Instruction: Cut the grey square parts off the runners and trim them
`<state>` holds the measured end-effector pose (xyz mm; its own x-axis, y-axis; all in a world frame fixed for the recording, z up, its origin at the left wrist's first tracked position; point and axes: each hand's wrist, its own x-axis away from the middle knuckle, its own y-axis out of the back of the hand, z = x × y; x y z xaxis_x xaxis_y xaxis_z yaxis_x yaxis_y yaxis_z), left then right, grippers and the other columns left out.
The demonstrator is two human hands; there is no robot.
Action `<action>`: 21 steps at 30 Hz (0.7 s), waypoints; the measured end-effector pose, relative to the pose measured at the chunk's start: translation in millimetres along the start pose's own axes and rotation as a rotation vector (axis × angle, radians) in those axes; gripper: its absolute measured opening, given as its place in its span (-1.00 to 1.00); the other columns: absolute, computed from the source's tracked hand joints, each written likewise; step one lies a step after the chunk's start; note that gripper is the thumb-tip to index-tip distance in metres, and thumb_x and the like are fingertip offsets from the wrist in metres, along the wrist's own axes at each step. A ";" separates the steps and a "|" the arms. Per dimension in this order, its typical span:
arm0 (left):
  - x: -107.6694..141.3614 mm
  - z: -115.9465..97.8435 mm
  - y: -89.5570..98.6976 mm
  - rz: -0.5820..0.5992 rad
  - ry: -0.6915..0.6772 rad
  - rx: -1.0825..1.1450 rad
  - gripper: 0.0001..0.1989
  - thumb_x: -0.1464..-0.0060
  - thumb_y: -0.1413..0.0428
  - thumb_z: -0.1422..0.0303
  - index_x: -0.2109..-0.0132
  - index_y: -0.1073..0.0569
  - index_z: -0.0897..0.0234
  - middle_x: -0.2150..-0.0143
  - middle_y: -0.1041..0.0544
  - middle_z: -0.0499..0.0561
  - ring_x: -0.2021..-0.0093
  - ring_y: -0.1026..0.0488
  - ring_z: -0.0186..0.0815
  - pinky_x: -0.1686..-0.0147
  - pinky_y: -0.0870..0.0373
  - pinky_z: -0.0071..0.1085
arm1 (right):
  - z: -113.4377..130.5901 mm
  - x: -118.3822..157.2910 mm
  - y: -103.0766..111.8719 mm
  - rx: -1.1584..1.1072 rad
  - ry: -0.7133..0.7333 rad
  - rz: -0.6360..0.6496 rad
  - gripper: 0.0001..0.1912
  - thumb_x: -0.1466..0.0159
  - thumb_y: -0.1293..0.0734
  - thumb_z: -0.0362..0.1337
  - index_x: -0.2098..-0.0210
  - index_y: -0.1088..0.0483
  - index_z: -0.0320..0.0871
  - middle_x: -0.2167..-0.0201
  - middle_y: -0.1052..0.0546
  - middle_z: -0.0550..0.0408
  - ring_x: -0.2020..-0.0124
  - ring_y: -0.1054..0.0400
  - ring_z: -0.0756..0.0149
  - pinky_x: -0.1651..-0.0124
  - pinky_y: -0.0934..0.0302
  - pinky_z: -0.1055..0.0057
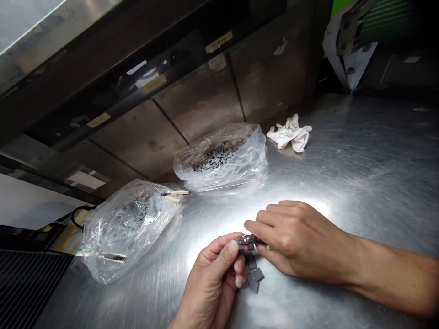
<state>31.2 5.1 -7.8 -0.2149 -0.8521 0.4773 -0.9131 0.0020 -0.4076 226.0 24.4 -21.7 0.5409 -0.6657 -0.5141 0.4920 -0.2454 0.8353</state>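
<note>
My left hand (210,284) and my right hand (295,238) meet over a stainless steel bench (346,169). Both pinch a small dark metal part (248,240) between their fingertips, and the fingers hide much of it. Several dark grey square tiles (254,275) lie in a loose pile just under my left fingers. One tile (251,247) sits against the metal part, though I cannot tell whether it is attached.
Two clear plastic bags of grey tiles (219,157) (126,228) lie at the far left. Cream-handled pliers (175,195) rest beside them. White cloth gloves (290,133) lie behind. A dark grille (27,288) borders the bench's lower left, and a steel panel (202,105) rises behind.
</note>
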 end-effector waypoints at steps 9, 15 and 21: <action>-1.5 0.0 0.0 -0.024 0.016 0.010 -0.70 0.18 -0.47 0.29 0.29 -0.66 0.34 0.55 -0.43 -0.06 0.56 -0.27 -0.53 0.55 -0.22 -0.60 | 0.2 0.9 -0.1 -0.004 -0.012 0.009 -0.89 -0.27 -0.30 -0.38 0.39 -0.39 -0.12 0.50 -0.45 0.17 0.52 -0.25 0.30 0.40 0.07 0.28; -1.8 -0.6 -1.5 -0.024 0.014 0.014 -0.72 0.17 -0.47 0.31 0.29 -0.67 0.36 0.56 -0.43 -0.06 0.56 -0.27 -0.53 0.55 -0.21 -0.60 | 0.2 1.5 -0.4 0.039 0.008 0.005 -0.87 -0.28 -0.31 -0.42 0.40 -0.37 -0.12 0.52 -0.44 0.17 0.53 -0.25 0.29 0.42 0.11 0.26; -1.4 -0.6 -0.4 -0.028 0.018 0.001 -0.71 0.15 -0.46 0.30 0.27 -0.65 0.36 0.56 -0.40 -0.08 0.56 -0.25 -0.52 0.54 -0.20 -0.59 | 1.5 1.9 0.7 0.027 -0.014 0.062 -0.90 -0.25 -0.32 -0.43 0.38 -0.41 -0.13 0.51 -0.47 0.16 0.55 -0.26 0.30 0.46 0.18 0.27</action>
<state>31.6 6.5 -7.9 -0.1955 -0.8423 0.5023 -0.9186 -0.0222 -0.3947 226.3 21.9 -21.8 0.5604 -0.6898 -0.4584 0.4393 -0.2217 0.8706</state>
